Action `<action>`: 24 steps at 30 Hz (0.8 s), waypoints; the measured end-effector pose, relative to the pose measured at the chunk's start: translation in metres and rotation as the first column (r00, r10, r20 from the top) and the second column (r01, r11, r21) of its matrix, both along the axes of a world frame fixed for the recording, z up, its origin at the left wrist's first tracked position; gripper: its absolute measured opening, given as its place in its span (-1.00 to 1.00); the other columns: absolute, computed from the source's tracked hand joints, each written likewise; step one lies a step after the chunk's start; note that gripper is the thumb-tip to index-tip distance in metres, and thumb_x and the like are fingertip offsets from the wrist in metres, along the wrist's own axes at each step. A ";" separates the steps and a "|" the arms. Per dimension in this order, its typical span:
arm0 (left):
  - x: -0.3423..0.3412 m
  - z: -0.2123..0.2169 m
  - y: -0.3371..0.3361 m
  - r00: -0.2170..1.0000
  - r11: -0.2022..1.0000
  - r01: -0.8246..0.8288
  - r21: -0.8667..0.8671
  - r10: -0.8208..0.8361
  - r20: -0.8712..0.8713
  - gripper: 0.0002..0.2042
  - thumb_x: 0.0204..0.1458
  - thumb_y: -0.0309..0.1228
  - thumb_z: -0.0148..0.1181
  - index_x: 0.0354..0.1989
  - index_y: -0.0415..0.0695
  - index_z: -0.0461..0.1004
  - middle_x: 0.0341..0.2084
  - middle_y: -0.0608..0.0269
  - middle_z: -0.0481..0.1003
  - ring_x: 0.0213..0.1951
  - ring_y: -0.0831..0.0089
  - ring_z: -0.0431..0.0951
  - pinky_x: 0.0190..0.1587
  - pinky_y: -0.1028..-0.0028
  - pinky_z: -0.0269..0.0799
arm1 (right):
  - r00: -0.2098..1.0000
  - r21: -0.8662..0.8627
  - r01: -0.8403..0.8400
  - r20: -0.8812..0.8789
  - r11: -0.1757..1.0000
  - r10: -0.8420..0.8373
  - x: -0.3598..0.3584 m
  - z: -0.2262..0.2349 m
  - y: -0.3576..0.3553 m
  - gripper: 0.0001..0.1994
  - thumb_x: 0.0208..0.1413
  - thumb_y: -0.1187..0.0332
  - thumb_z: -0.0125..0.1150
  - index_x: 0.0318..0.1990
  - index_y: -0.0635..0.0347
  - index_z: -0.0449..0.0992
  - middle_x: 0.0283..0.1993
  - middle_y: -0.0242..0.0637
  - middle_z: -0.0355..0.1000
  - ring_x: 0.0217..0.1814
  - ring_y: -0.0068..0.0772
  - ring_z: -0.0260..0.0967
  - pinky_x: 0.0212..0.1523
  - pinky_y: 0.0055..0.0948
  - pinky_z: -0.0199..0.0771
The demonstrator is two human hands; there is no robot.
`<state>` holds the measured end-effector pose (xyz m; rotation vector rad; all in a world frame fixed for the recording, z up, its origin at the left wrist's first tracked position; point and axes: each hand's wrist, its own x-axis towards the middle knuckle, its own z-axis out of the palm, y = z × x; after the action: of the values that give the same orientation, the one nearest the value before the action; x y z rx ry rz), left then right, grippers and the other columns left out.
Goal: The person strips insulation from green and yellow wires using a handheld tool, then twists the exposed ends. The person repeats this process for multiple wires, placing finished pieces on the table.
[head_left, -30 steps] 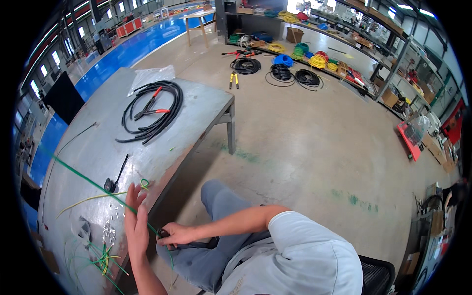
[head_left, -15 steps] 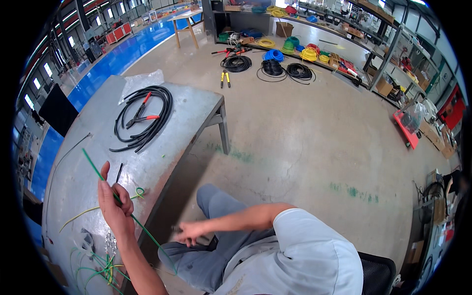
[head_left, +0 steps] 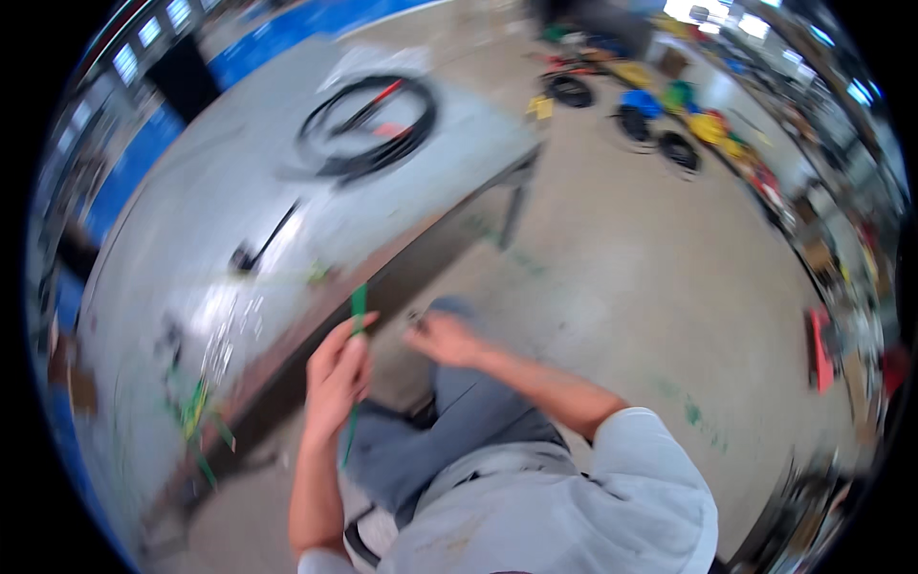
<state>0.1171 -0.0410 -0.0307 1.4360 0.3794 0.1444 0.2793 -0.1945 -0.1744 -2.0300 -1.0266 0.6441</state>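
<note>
My left hand (head_left: pixel 337 371) is closed round a green wire (head_left: pixel 359 304), whose upper end stands above the fingers while its tail hangs down past my wrist. Just to the right, over my lap, my right hand (head_left: pixel 445 339) is curled and smeared by motion. A small dark thing (head_left: pixel 414 320) shows at its fingertips, too blurred to name. Both hands are apart, off the edge of the grey table (head_left: pixel 206 206). Bundled green and yellow wires (head_left: pixel 198 409) lie on the near part of the table, beside small shiny pieces (head_left: pixel 222 344).
A coil of black cable (head_left: pixel 426 124) with a red-handled tool (head_left: pixel 386 92) lies on the far tabletop. Nearer is a black item with a thin stem (head_left: pixel 243 258). Along the far right stand shelves, with cable coils (head_left: pixel 679 151) on the floor before them.
The view has swung, so the table's contents sit differently. My left hand has come off the tabletop toward my right hand, bringing the green wire. My right hand has risen toward it.
</note>
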 end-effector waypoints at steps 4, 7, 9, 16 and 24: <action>-0.019 -0.015 -0.009 0.995 0.992 -0.093 -0.088 0.091 -0.025 -0.73 0.40 -0.39 0.10 0.15 -0.22 0.56 -0.47 0.43 0.40 -0.54 0.71 0.26 -0.51 0.60 0.15 | 0.966 0.184 -0.052 0.259 0.982 0.003 0.001 0.040 0.005 -0.65 0.41 0.13 0.13 0.13 0.20 0.56 -0.02 0.03 0.53 -0.03 0.19 0.52 -0.02 0.00 0.54; -0.034 -0.025 -0.008 0.995 0.994 -0.090 -0.066 0.093 0.035 -0.72 0.44 -0.32 0.08 0.17 -0.19 0.56 -0.49 0.45 0.38 -0.53 0.72 0.24 -0.49 0.62 0.14 | 0.991 0.179 -0.125 0.062 0.976 0.116 -0.008 0.072 0.016 -0.66 0.41 0.26 0.15 0.24 0.19 0.49 0.10 0.01 0.52 0.03 0.14 0.54 0.03 -0.06 0.56; -0.038 -0.029 -0.012 0.996 0.998 -0.063 -0.005 0.063 0.063 -0.70 0.46 -0.29 0.06 0.20 -0.18 0.55 -0.51 0.46 0.36 -0.53 0.73 0.23 -0.49 0.62 0.13 | 0.978 0.283 -0.209 0.041 0.936 0.206 -0.013 0.069 0.022 -0.61 0.39 0.37 0.15 0.32 0.18 0.42 0.21 0.02 0.47 0.14 0.15 0.51 0.12 -0.05 0.55; -0.045 -0.030 -0.019 0.994 0.989 -0.108 0.101 0.105 0.036 -0.67 0.47 -0.32 0.04 0.29 -0.18 0.44 -0.55 0.44 0.34 -0.57 0.72 0.21 -0.52 0.61 0.13 | 0.958 0.410 -0.284 0.081 0.867 0.275 -0.022 0.063 0.024 -0.17 0.05 0.78 0.07 0.54 0.07 0.16 0.59 0.05 0.08 0.53 0.20 0.20 0.33 -0.03 0.45; -0.042 -0.030 -0.022 0.998 0.961 -0.036 0.274 0.047 -0.034 -0.73 0.43 -0.43 0.04 0.22 -0.20 0.46 -0.54 0.45 0.34 -0.53 0.71 0.27 -0.48 0.58 0.19 | 0.941 0.399 -0.320 0.033 0.859 0.336 -0.022 0.074 0.017 -0.05 -0.02 0.81 0.04 0.61 0.06 0.04 0.66 0.00 -0.06 0.55 0.19 0.16 0.32 -0.05 0.45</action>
<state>0.0750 -0.0628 -0.0611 1.7069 0.4349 0.2083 0.2576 -0.1778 -0.1004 -1.4942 -1.3754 0.5848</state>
